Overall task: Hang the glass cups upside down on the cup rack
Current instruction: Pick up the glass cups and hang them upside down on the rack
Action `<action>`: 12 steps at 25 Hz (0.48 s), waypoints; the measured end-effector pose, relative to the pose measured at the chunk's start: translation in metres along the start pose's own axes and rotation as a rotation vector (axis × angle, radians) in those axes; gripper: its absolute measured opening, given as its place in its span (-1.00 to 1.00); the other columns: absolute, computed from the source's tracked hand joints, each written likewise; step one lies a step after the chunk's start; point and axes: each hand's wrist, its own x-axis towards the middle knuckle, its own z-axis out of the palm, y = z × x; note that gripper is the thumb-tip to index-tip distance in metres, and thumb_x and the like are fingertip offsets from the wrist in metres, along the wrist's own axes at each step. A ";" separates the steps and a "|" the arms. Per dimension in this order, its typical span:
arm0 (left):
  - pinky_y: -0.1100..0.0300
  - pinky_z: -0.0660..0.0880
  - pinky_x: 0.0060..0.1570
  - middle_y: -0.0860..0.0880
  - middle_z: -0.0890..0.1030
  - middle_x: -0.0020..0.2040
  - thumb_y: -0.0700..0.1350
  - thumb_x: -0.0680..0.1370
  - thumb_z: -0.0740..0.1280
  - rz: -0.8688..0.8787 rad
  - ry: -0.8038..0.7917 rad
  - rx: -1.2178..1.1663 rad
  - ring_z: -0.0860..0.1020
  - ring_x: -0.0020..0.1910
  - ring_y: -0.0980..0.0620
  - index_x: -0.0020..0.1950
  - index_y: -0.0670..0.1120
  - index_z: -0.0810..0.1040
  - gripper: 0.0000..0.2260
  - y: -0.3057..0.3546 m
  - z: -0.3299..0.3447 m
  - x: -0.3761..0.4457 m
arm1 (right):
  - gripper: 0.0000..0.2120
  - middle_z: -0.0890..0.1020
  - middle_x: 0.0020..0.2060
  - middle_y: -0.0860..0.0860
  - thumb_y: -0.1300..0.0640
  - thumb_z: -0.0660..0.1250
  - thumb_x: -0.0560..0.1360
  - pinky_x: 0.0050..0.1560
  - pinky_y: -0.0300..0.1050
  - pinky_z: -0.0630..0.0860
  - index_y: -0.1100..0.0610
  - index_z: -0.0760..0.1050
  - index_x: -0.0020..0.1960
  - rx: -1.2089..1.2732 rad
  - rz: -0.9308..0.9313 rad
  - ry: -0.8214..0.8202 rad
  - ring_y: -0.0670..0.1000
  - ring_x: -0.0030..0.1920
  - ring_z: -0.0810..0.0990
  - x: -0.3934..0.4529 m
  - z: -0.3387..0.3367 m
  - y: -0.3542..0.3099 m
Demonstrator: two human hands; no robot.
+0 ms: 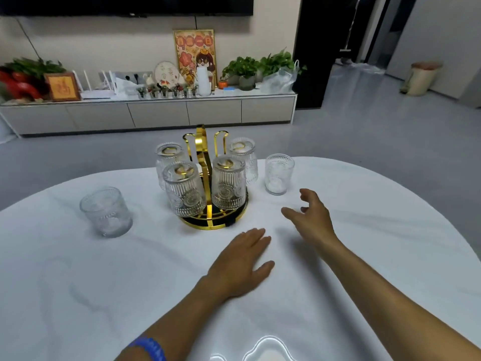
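Ribbed clear glass cups: four hang inverted on the gold wire cup rack (208,183), two stand upright (279,174) (106,211) on the white oval surface (78,282). Left hand (240,264) flat; right hand (311,217) grip wide, empty. Grey floor (364,136) beyond.

White table (78,282) near, glossy, ceiling light reflected at its near edge. Grey floor (364,136) beyond. Far wall (104,43) cream; long low cabinet (156,113) against it, carrying framed picture (194,54), potted plants (260,66). Dark screen (125,5) mounted above. Dark doorway (325,48) far right.
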 end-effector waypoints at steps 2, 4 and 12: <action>0.11 -0.09 0.51 -0.04 0.11 0.61 0.22 0.59 0.10 0.062 -0.031 0.066 0.00 0.58 0.02 0.57 -0.02 0.16 -0.40 -0.010 0.008 0.013 | -0.24 0.43 0.38 0.04 -0.01 0.50 0.36 0.19 0.02 0.45 0.02 0.23 0.46 0.013 0.021 -0.021 0.09 0.24 0.48 0.019 0.006 0.009; 0.12 -0.11 0.51 -0.02 0.09 0.61 0.25 0.58 0.07 0.089 -0.024 0.069 -0.02 0.58 0.03 0.57 0.00 0.15 -0.39 -0.016 0.014 0.018 | -0.14 0.40 0.41 0.07 0.00 0.54 0.32 0.25 0.06 0.43 0.03 0.16 0.49 0.024 0.030 -0.026 0.10 0.31 0.44 0.040 0.018 0.012; 0.25 -0.22 0.48 0.05 0.08 0.61 0.23 0.58 0.12 0.072 0.054 -0.002 -0.04 0.57 0.11 0.56 0.05 0.18 -0.42 -0.015 0.015 0.017 | -0.14 0.53 0.31 0.04 0.03 0.59 0.21 0.23 0.13 0.46 0.03 0.25 0.40 0.056 0.033 0.101 0.16 0.26 0.51 0.102 0.056 -0.003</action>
